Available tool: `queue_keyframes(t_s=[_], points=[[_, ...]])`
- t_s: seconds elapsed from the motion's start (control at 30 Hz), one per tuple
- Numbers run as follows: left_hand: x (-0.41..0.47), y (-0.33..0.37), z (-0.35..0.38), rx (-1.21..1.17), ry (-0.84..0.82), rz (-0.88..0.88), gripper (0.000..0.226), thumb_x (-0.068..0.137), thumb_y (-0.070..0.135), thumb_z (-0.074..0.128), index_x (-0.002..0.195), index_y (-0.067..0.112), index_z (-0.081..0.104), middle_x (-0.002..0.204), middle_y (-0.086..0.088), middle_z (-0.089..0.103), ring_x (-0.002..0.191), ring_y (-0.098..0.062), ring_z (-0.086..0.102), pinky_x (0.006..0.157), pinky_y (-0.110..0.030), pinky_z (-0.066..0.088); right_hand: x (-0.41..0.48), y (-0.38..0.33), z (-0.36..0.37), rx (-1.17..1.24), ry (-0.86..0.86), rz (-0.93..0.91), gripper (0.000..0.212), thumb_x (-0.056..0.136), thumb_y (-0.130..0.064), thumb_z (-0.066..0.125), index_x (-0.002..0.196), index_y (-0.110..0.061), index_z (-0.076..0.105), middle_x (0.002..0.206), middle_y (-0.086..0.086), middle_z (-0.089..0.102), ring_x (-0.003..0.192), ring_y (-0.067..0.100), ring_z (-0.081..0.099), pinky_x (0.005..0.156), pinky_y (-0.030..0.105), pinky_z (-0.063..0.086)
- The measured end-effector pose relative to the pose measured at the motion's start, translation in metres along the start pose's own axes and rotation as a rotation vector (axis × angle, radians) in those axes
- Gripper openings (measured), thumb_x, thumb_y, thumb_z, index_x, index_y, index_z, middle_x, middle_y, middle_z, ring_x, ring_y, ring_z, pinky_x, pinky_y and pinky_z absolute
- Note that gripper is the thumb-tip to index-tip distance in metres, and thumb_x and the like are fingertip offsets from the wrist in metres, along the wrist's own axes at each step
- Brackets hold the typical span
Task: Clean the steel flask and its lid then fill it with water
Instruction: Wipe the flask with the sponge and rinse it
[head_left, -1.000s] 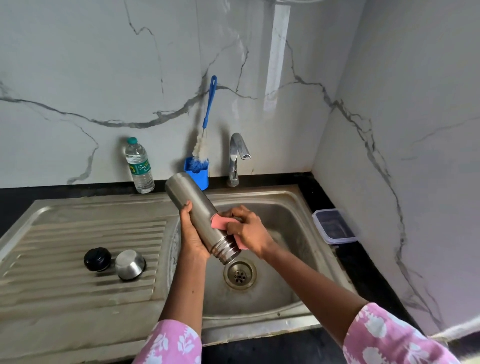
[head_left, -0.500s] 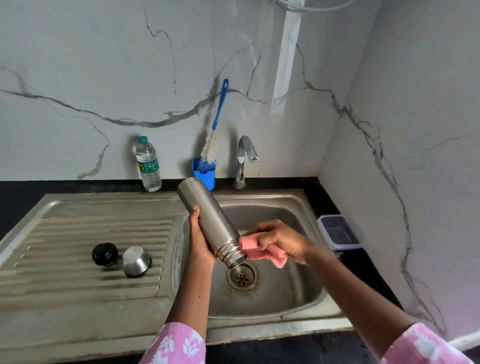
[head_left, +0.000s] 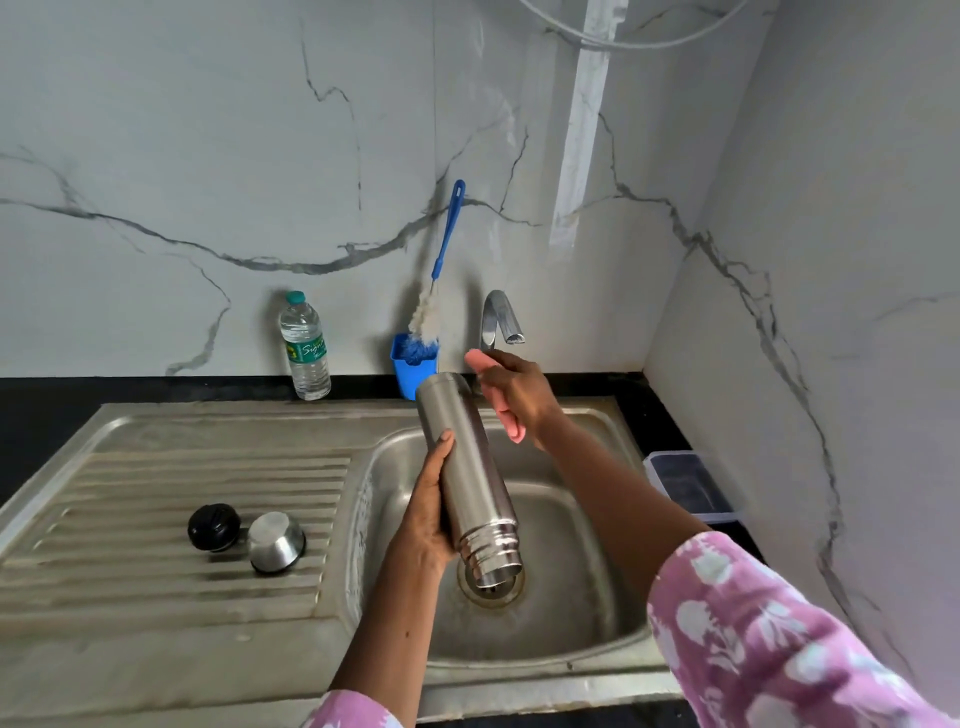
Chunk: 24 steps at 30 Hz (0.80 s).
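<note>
My left hand (head_left: 428, 512) grips the steel flask (head_left: 467, 478) around its middle, over the sink basin (head_left: 587, 525). The flask is tilted with its threaded mouth pointing down toward the drain and its base up near the tap. My right hand (head_left: 517, 392) is closed on a pink sponge (head_left: 506, 415), raised beside the flask's base, just below the tap (head_left: 498, 317). On the drainboard (head_left: 156, 571) to the left lie the black inner stopper (head_left: 214, 527) and the steel cup lid (head_left: 276, 541), side by side.
A blue bottle brush (head_left: 441, 270) stands in a blue holder (head_left: 413, 366) at the wall, left of the tap. A plastic water bottle (head_left: 305, 347) stands further left. A clear lidded box (head_left: 685, 486) sits on the black counter right of the sink. Marble walls close the back and right.
My right hand with the pink sponge has moved from the flask's mouth up to beside its base, near the tap. The flask has swung more upright in my left hand.
</note>
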<state>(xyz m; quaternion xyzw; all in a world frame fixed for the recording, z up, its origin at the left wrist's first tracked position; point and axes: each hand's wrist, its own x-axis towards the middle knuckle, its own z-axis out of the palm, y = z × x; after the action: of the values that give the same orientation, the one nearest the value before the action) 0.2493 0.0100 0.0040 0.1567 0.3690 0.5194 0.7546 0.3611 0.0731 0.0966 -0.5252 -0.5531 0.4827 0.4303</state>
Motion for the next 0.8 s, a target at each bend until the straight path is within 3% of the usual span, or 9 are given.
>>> queue_keyframes(t_s=[0.07,0.13,0.23,0.3,0.47,0.6,0.67,0.73,0.8], points=[[0.003,-0.001,-0.001,0.038,0.007,0.002,0.047,0.081,0.050,0.061,0.108,0.011,0.062,0.084,-0.012,0.066,0.075,-0.024,0.062,0.068,-0.035,0.054,0.002,-0.003,0.008,-0.083,-0.043,-0.015,0.030,0.089,-0.011,0.054,0.117,-0.015,0.064,0.062,-0.003,0.061,0.053,0.011,0.055,0.046,0.016,0.041],[0.005,-0.002,-0.002,0.052,0.016,0.010,0.046,0.082,0.050,0.060,0.109,0.013,0.062,0.084,-0.011,0.067,0.075,-0.024,0.063,0.069,-0.036,0.054,0.001,-0.004,0.013,-0.139,-0.057,-0.033,0.032,0.089,-0.010,0.054,0.120,-0.012,0.063,0.090,0.000,0.065,0.082,0.011,0.058,0.064,0.012,0.043],[0.006,-0.004,-0.005,0.060,0.018,0.022,0.039,0.084,0.048,0.059,0.103,0.014,0.063,0.080,-0.010,0.067,0.073,-0.023,0.063,0.069,-0.035,0.053,-0.005,0.002,0.014,-0.268,-0.040,-0.082,0.031,0.089,-0.011,0.054,0.119,-0.007,0.063,0.110,0.012,0.065,0.099,0.023,0.057,0.081,0.026,0.044],[0.006,-0.003,-0.005,0.051,0.013,0.031,0.037,0.086,0.047,0.058,0.101,0.013,0.064,0.076,-0.008,0.068,0.070,-0.021,0.063,0.067,-0.033,0.053,-0.009,0.008,0.016,-0.337,-0.055,-0.117,0.033,0.090,-0.012,0.054,0.121,-0.003,0.061,0.111,0.015,0.063,0.102,0.026,0.056,0.089,0.034,0.042],[0.010,0.006,-0.015,-0.084,-0.027,0.111,0.039,0.090,0.045,0.049,0.104,0.011,0.061,0.078,-0.009,0.070,0.066,-0.020,0.067,0.062,-0.029,0.057,-0.025,0.022,0.025,-0.378,-0.235,-0.027,0.043,0.089,-0.016,0.057,0.132,-0.009,0.055,0.118,0.007,0.055,0.105,0.021,0.053,0.078,0.022,0.042],[0.020,0.016,-0.037,-0.184,-0.021,0.101,0.055,0.086,0.054,0.051,0.115,0.007,0.056,0.094,-0.015,0.065,0.083,-0.030,0.065,0.081,-0.044,0.053,-0.044,0.030,0.024,-0.374,-0.386,0.055,0.043,0.086,-0.015,0.060,0.129,-0.013,0.057,0.116,0.006,0.054,0.099,0.019,0.054,0.070,0.015,0.040],[0.025,0.017,-0.045,-0.187,0.026,0.101,0.063,0.083,0.057,0.052,0.118,0.004,0.052,0.097,-0.018,0.064,0.090,-0.033,0.064,0.085,-0.047,0.051,-0.057,0.039,0.026,-0.422,-0.376,0.021,0.044,0.086,-0.015,0.060,0.130,-0.017,0.057,0.106,0.000,0.053,0.094,0.013,0.053,0.075,0.015,0.041],[0.026,0.015,-0.048,-0.190,0.077,0.118,0.074,0.079,0.057,0.057,0.129,0.003,0.049,0.109,-0.023,0.061,0.103,-0.038,0.061,0.093,-0.051,0.048,-0.068,0.052,0.026,-0.409,-0.325,0.010,0.047,0.082,-0.016,0.063,0.129,-0.020,0.058,0.110,-0.001,0.050,0.103,0.017,0.052,0.087,0.022,0.043],[0.025,0.015,-0.044,-0.192,0.163,0.145,0.077,0.075,0.055,0.063,0.131,0.005,0.049,0.109,-0.020,0.060,0.101,-0.035,0.060,0.093,-0.049,0.048,-0.074,0.062,0.019,-0.349,-0.313,0.016,0.052,0.075,-0.018,0.064,0.127,-0.018,0.060,0.110,-0.003,0.049,0.105,0.016,0.053,0.088,0.018,0.043]])
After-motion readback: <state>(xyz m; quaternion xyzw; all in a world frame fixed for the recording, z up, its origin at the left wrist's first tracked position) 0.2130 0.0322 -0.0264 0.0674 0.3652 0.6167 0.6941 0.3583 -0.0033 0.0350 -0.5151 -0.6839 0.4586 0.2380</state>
